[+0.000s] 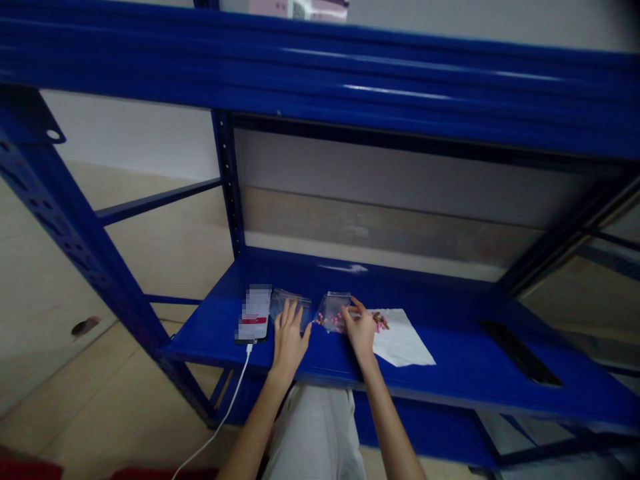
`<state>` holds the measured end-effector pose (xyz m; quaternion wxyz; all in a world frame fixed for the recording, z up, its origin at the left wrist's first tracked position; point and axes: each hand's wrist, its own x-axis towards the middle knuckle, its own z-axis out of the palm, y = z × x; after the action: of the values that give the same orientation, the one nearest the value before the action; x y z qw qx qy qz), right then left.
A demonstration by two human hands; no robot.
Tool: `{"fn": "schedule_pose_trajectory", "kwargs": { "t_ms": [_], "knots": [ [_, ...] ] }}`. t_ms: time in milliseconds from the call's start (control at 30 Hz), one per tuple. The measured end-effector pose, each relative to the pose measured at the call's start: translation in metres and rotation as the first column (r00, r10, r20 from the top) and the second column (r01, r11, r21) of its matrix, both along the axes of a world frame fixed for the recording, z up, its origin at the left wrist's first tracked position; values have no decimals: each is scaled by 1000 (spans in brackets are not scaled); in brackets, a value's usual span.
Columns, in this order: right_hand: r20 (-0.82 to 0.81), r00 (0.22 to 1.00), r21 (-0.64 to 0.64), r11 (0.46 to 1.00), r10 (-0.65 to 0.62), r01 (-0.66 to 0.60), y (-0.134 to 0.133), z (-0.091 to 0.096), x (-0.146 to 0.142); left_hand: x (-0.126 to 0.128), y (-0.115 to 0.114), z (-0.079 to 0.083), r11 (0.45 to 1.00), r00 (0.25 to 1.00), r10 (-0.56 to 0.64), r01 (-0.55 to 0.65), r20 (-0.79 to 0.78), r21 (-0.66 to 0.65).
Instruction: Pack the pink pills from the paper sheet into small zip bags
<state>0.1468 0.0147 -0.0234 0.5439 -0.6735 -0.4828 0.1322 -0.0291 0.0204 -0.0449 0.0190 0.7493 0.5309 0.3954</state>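
On the blue metal shelf (450,373), my left hand (289,337) lies flat with fingers spread on a clear plastic bag (280,303). My right hand (360,327) pinches the edge of a second clear plastic bag (333,308) that holds small pink beads (333,321). More small dark and pink pieces (381,322) lie on a white sheet of paper (403,340) just right of my right hand.
A phone (254,320) with a white charging cable (225,413) lies left of my left hand. A dark flat strip (520,350) rests at the shelf's right. The blue upper shelf beam (320,73) hangs overhead, and a blue upright post (75,227) stands left.
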Motion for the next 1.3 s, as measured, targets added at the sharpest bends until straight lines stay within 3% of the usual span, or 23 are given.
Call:
{"fn": "schedule_pose_trajectory", "kwargs": {
  "t_ms": [133, 267, 400, 567, 667, 733, 833, 933, 1033, 1133, 1300],
  "knots": [
    [176, 975, 41, 991, -136, 131, -10, -5, -5, -1, 3, -11, 998, 992, -41, 36, -118, -42],
    [220, 963, 111, 984, -158, 136, -26, -5, -5, 1, 4, -13, 997, 992, -51, 45, -116, -57],
    [141, 985, 177, 981, -103, 77, -38, -7, -6, -4, 6, -10, 996, 997, -56, 51, -54, -79],
    [-95, 995, 158, 986, -32, 47, -42, -7, -7, -6, -9, 7, 996, 978, -53, 37, 203, 83],
    [-269, 961, 132, 991, 64, -29, -44, -5, -5, 10, -27, 20, 986, 899, -169, 158, 404, 61],
    [-329, 935, 141, 986, 129, -87, -45, -4, -4, 26, -37, 25, 954, 796, -231, 299, 560, -31],
    [-356, 916, 146, 979, 186, -142, -46, -6, -1, 48, -43, 23, 874, 632, -219, 465, 743, -138],
    [-389, 893, 135, 972, 228, -190, -44, -11, 3, 58, -39, 17, 824, 545, -203, 544, 813, -159],
    [-470, 847, 145, 968, 250, -205, -44, -16, 5, 59, -34, 14, 835, 507, -154, 525, 848, -162],
    [-541, 797, 136, 963, 268, -232, -45, -18, 7, 58, -35, 14, 901, 487, -36, 395, 873, -183],
    [-528, 737, 100, 893, 422, -439, -50, -18, 8, 57, -40, 17, 939, 503, 78, 253, 860, -233]
  ]
}}
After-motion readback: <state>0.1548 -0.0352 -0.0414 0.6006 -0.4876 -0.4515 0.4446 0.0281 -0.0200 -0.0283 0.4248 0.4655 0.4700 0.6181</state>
